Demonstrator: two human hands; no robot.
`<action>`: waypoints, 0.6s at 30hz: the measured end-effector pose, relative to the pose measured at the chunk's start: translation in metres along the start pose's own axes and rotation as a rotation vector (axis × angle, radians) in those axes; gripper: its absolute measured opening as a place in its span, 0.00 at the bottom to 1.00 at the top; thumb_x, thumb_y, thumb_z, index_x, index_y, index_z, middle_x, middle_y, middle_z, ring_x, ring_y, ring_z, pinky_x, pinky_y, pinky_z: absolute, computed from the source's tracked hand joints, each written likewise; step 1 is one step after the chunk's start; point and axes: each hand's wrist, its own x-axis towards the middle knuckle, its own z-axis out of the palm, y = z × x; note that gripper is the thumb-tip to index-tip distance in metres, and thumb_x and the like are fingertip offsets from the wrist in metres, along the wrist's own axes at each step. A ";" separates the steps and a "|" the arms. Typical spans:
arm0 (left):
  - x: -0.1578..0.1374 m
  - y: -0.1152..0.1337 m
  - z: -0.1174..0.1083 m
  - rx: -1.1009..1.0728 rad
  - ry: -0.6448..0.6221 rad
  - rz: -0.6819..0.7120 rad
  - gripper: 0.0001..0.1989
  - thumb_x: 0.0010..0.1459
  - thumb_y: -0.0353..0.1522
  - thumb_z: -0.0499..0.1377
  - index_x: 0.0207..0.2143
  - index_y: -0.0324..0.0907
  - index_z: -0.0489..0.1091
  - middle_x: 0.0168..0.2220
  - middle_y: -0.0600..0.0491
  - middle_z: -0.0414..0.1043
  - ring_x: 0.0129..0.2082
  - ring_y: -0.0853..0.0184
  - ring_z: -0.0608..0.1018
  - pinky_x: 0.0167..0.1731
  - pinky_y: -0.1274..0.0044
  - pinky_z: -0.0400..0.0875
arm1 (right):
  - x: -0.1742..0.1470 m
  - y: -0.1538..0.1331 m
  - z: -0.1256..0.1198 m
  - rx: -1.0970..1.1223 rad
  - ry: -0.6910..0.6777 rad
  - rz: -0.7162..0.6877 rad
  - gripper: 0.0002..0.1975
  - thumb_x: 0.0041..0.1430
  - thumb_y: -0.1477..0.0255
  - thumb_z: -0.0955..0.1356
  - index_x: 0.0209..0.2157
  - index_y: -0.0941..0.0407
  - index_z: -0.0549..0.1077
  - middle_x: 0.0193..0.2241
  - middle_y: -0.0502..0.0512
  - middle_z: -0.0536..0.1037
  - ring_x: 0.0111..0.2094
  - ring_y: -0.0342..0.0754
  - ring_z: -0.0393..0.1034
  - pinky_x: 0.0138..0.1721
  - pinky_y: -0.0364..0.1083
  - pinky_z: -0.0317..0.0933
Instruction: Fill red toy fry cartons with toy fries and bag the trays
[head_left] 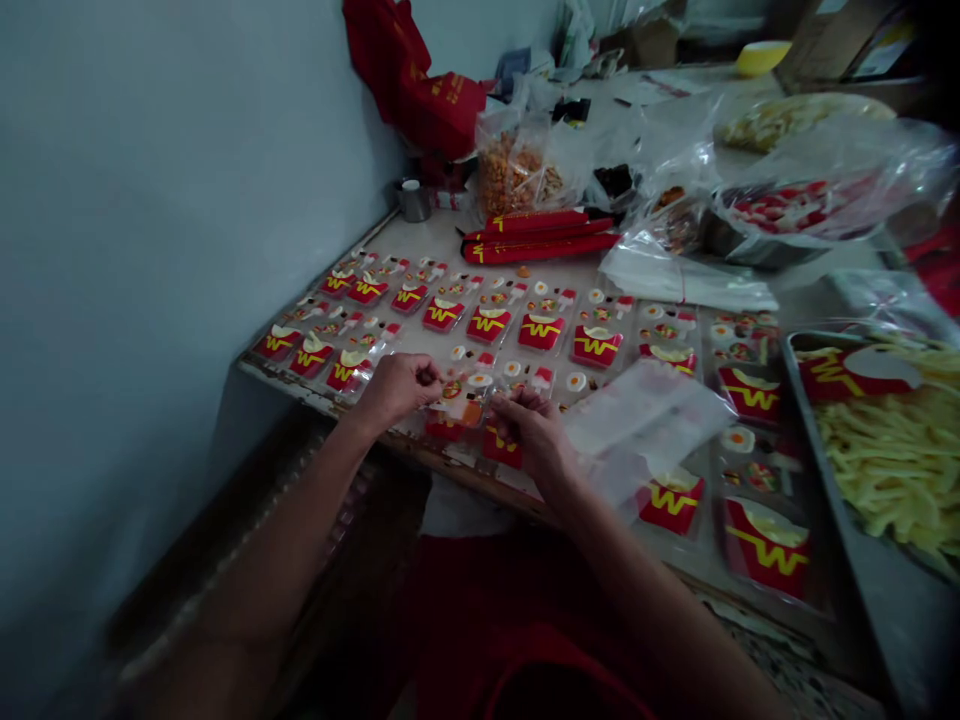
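Note:
At the table's near edge, my left hand (pixel 403 392) is closed, fingertips pinched at the left side of a small clear plastic packet (pixel 459 398) with colourful miniature food pieces. My right hand (pixel 529 425) is closed at the packet's right side, thumb and finger together. A red piece with a yellow zigzag (pixel 446 428) shows below the packet. Translucent plastic sheets or bags (pixel 649 415) lie beside my right wrist, over part of the rows; whether they touch the hand I cannot tell. Around both hands are rows of clear packs with red fries-box pieces (pixel 598 345).
A metal tray (pixel 832 470) of pale fries-shaped pieces stands at the right. Behind the rows lie red packages (pixel 540 240), a bag of orange bits (pixel 510 170) and a plastic-covered container of red-and-white pieces (pixel 787 205). A wall (pixel 187 200) borders the left.

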 end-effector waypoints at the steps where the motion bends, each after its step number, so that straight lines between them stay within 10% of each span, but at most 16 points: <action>1: 0.001 -0.002 0.002 -0.025 0.002 -0.022 0.08 0.47 0.29 0.63 0.32 0.39 0.81 0.25 0.55 0.79 0.25 0.70 0.76 0.27 0.81 0.64 | 0.001 0.001 -0.002 0.012 0.013 0.002 0.20 0.40 0.61 0.82 0.24 0.57 0.73 0.18 0.48 0.75 0.15 0.37 0.61 0.16 0.38 0.53; 6: -0.009 -0.008 0.004 -0.129 -0.041 -0.109 0.09 0.47 0.28 0.62 0.33 0.38 0.79 0.25 0.55 0.78 0.24 0.69 0.77 0.25 0.81 0.66 | 0.002 0.001 -0.004 0.057 0.110 0.078 0.19 0.37 0.66 0.82 0.23 0.56 0.71 0.18 0.49 0.75 0.17 0.39 0.64 0.17 0.39 0.55; 13: -0.047 0.023 0.005 0.666 -0.021 0.255 0.22 0.61 0.22 0.57 0.57 0.38 0.72 0.41 0.44 0.81 0.41 0.59 0.83 0.40 0.74 0.73 | 0.007 -0.001 -0.002 -0.006 0.102 0.074 0.17 0.41 0.66 0.80 0.24 0.55 0.71 0.18 0.49 0.76 0.17 0.41 0.67 0.18 0.39 0.57; 18: -0.053 0.042 -0.006 0.736 -0.118 0.141 0.22 0.61 0.24 0.60 0.58 0.39 0.69 0.38 0.46 0.80 0.37 0.57 0.83 0.34 0.74 0.71 | 0.002 -0.003 0.000 -0.050 0.087 0.017 0.17 0.44 0.64 0.79 0.25 0.55 0.70 0.19 0.48 0.76 0.18 0.41 0.68 0.19 0.39 0.58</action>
